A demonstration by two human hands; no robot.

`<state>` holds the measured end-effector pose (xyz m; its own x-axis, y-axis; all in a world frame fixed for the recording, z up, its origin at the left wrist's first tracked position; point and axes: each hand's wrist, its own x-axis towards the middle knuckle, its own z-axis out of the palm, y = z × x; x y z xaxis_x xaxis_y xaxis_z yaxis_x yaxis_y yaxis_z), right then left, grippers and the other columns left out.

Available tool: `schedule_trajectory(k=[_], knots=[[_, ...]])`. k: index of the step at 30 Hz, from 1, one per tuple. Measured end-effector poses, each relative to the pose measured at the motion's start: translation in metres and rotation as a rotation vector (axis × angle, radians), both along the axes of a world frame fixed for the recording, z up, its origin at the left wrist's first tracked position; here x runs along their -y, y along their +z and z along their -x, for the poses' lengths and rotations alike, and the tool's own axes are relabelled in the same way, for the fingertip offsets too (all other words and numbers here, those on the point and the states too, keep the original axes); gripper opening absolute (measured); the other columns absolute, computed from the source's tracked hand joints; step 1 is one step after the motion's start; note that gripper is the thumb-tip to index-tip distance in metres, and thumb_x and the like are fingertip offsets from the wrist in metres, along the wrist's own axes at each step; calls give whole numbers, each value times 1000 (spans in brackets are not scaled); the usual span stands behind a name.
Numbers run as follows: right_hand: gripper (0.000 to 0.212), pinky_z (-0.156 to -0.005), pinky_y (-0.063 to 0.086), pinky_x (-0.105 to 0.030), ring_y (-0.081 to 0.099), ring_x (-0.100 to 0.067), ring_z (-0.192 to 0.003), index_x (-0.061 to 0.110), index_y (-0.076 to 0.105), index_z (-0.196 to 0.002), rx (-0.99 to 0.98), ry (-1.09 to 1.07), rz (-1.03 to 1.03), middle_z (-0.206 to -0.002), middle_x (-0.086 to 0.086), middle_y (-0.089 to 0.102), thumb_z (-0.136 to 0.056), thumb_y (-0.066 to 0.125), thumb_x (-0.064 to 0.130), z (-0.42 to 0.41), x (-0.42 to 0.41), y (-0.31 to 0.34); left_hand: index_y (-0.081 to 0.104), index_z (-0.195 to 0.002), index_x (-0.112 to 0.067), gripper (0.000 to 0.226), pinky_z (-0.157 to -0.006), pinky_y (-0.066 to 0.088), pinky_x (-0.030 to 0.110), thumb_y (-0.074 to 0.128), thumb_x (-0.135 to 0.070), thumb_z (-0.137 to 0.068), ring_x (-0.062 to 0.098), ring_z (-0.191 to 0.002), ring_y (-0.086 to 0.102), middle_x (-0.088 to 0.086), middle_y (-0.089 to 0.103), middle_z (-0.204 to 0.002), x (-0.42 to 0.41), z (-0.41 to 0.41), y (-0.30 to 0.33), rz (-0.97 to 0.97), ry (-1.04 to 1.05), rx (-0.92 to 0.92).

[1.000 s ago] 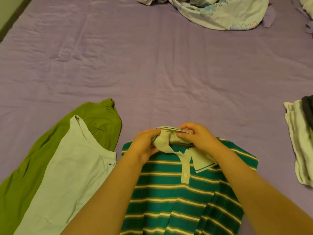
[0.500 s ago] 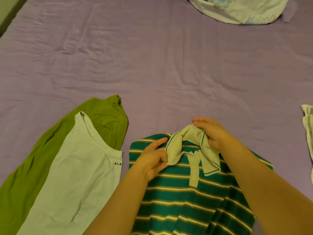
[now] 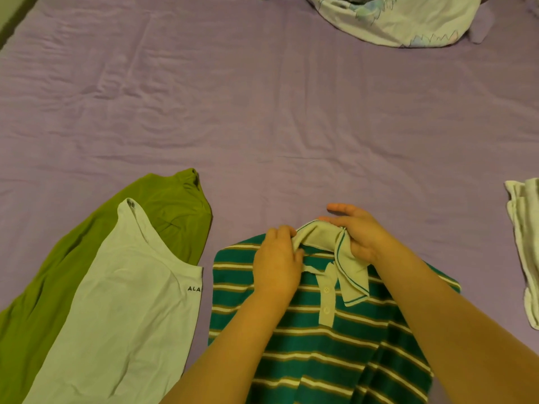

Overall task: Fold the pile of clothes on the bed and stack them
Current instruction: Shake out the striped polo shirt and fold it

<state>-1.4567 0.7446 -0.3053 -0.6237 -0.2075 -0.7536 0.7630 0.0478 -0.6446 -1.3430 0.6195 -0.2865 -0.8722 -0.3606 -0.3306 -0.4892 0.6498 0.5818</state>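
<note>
A green polo shirt (image 3: 326, 354) with cream stripes lies face up on the purple bed in front of me. Its cream collar (image 3: 318, 234) stands raised at the neck. My left hand (image 3: 277, 263) pinches the collar's left end. My right hand (image 3: 357, 234) grips the collar's right side, with its flap hanging down under my palm. To the left lie a pale mint T-shirt (image 3: 116, 316) and, partly under it, an olive green garment (image 3: 163, 205), both spread flat.
The purple bedsheet (image 3: 262, 112) stretches wrinkled beyond the shirts. A crumpled pale printed cloth (image 3: 402, 21) sits at the far top right. A whitish folded garment (image 3: 525, 243) lies at the right edge.
My left hand has moved up from the shirt's chest and taken the collar's left end. My right hand still holds the right side. The view has shifted slightly.
</note>
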Motion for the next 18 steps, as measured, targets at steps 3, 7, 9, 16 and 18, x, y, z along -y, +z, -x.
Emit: schedule_trajectory(k=[3, 7, 9, 16, 18], knots=[[30, -63, 54, -22, 63, -24, -91, 11, 55, -118, -247, 69, -190, -120, -12, 61, -91, 57, -1, 4, -12, 1, 52, -99, -22, 7, -63, 55, 33, 45, -21, -99, 20, -73, 61, 2, 60, -86, 4, 8, 6, -251, 226, -42], [24, -85, 47, -26, 58, -14, -96, 15, 57, -117, -543, 95, -494, -110, -4, 61, -94, 54, 9, -8, -35, 7, 40, -129, -21, 28, -62, 55, 32, 39, -20, -101, 15, -70, 59, 2, 58, -90, 3, 12, 12, -342, 255, 64], [18, -81, 50, -27, 54, -5, -84, 25, 53, -109, -637, 115, -581, -99, 4, 58, -92, 58, 23, -30, -40, 10, 25, -143, -25, 48, -53, 56, 30, 45, -16, -100, 18, -65, 64, 5, 58, -103, 0, 13, 13, -479, 246, 157], [25, -79, 43, -18, 47, -8, -99, 24, 54, -110, -768, 563, -939, -111, 7, 48, -91, 59, 39, -88, -46, -12, 36, -128, -28, 56, -58, 46, 11, 69, -15, -85, 7, -73, 59, -8, 56, -84, -22, -9, -6, -302, 157, -28], [13, -71, 40, -16, 51, -8, -91, 24, 58, -101, -745, 479, -864, -102, 7, 55, -94, 55, 34, -82, -48, -11, 39, -112, -33, 43, -64, 51, 16, 70, -21, -85, 7, -74, 60, -11, 56, -83, -28, -13, -10, -227, 171, -118]])
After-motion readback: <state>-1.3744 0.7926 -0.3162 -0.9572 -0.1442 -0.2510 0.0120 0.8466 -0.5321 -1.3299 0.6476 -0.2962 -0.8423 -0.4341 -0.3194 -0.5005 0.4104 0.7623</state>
